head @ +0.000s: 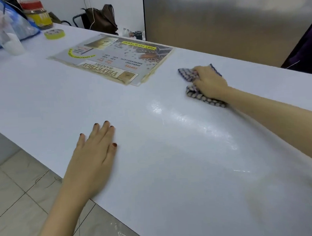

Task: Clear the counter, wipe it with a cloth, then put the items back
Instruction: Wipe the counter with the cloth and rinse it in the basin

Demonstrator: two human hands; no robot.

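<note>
One white counter (173, 180), wet streaks shining. One laminated menu (111, 60) lies flat on it, print facing away. Left hand (93, 154) presses flat, fingers straight. Right hand (208, 83) clutches one checked cloth (193, 93) right of the menu, bunched, long axis seemingly along the forearm.
</note>
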